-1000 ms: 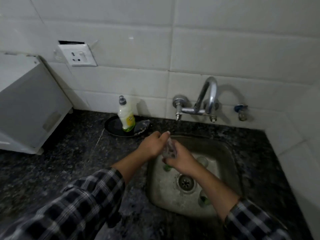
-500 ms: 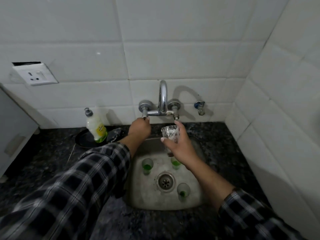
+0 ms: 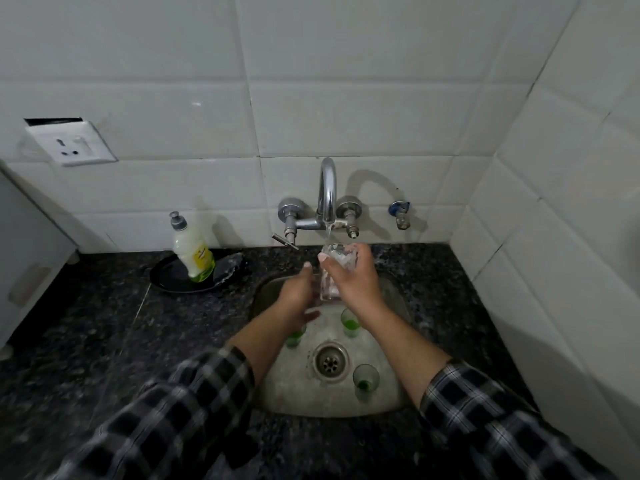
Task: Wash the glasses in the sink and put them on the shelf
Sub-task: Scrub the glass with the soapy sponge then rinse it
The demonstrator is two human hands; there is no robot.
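My right hand (image 3: 353, 278) grips a soapy clear glass (image 3: 334, 271) upright under the running tap (image 3: 327, 199), and water pours into its mouth. My left hand (image 3: 298, 296) lies against the glass's left side with its fingers fairly straight. Three small glasses with green residue stand in the steel sink (image 3: 388, 407): one (image 3: 349, 322) behind the drain, one (image 3: 296, 336) partly hidden under my left wrist, one (image 3: 365, 379) right of the drain. No shelf is in view.
A dish-soap bottle (image 3: 192, 251) and a scrubber (image 3: 228, 268) sit on a black plate (image 3: 166, 278) left of the sink. Black granite counter (image 3: 86, 334) surrounds the sink. A white appliance (image 3: 24, 258) stands far left. Tiled walls close the back and right.
My left hand left the tap handle and came down beside the glass. Water now runs from the spout into the glass, which my right hand keeps under it.
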